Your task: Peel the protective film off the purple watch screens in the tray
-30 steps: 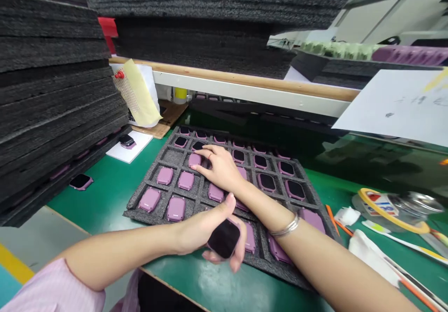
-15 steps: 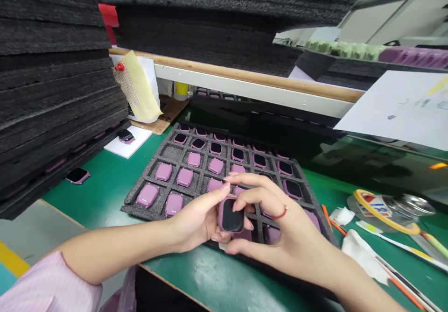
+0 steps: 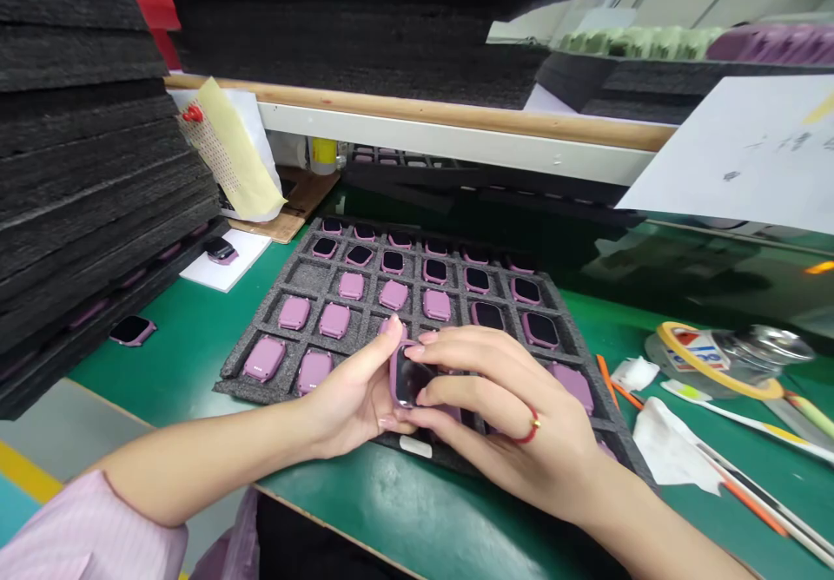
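Observation:
In my left hand [image 3: 352,402] is a purple smartwatch case [image 3: 410,378] without a strap, its dark screen facing up. The left thumb lies along its far left side, and the other fingers are under it. My right hand [image 3: 521,411], with a red ring on one finger, is closed over the watch's right side. Its fingertips touch the screen and edge, and the thumb is by the lower edge. Beneath both hands lies a black foam tray [image 3: 311,276] of purple watch cases, some screen up, others back up. My right hand hides several cells.
Stacked foam trays [image 3: 78,154] rise on the left. Nearby are a loose watch [image 3: 133,329] and another watch [image 3: 220,250] on a white pad. On the right lie a glass bottle [image 3: 723,359], yellow tape ring, white tissue [image 3: 674,445] and a toothbrush [image 3: 749,419]. A shelf [image 3: 456,133] crosses behind.
The right hand's fingers have drawn in closer around the watch. Both hands and the watch sit slightly further left in view, and the white label on the tray's front edge shows more.

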Tool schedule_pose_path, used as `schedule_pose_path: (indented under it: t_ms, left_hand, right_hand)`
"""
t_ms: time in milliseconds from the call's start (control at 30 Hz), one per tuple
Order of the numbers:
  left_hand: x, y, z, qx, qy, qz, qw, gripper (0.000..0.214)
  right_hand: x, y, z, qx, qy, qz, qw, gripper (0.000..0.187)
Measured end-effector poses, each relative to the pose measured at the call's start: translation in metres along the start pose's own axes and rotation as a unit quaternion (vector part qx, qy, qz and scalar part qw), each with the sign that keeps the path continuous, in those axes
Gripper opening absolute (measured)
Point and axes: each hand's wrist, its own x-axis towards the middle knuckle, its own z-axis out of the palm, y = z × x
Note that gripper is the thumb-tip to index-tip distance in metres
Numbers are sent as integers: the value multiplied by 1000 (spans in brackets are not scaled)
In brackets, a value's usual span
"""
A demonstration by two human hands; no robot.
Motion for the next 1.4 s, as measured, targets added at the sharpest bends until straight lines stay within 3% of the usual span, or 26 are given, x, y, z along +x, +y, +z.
schedule_pose_path:
  t_ms: [133, 233, 367, 433, 500, 567, 700, 867, 1067, 1167, 1300, 1400]
  left_hand:
    - [1, 1, 1, 6, 7, 6, 1000, 48]
    - [1, 1, 3, 39, 17, 11, 999, 53]
    - [-2, 2, 4, 67, 24, 1, 997, 56]
    - [-2, 2, 3, 64, 20, 2, 998, 54]
    - [-3, 2, 2, 62, 14, 5, 998, 55]
    - [-2, 2, 1, 61, 12, 4, 998, 58]
    - [-2, 2, 1, 61, 10, 1, 998, 56]
    - [-3, 2, 2, 64, 11, 3, 998, 54]
    - [-3, 3, 4, 65, 7, 3, 998, 53]
    - [-3, 4, 5, 70, 3, -2, 998, 53]
    - [-3, 4, 6, 87, 7, -6, 996, 57]
    - [-4, 3, 6, 90, 20, 0, 996, 56]
  right_hand:
    - [0, 0, 2, -4, 32, 14, 999, 9]
    - [2, 2, 0, 47, 101, 95, 989, 10]
    - [1, 5, -4, 206, 230, 249, 918, 14]
    - [-1, 6, -5, 270, 260, 287, 882, 13]
    - [-2, 7, -6, 284, 269, 295, 872, 9]
    - [-2, 7, -6, 262, 267, 286, 882, 3]
    - [-1, 7, -8, 200, 248, 256, 913, 17]
    - [-8, 10, -13, 70, 220, 160, 960, 21]
    - [-10, 3, -25, -7, 55, 14, 998, 35]
    - [-14, -8, -27, 14, -17, 25, 999, 32]
    - [-22, -18, -20, 13, -19, 62, 998, 39]
    - [-19, -16, -14, -7, -24, 38, 999, 36]
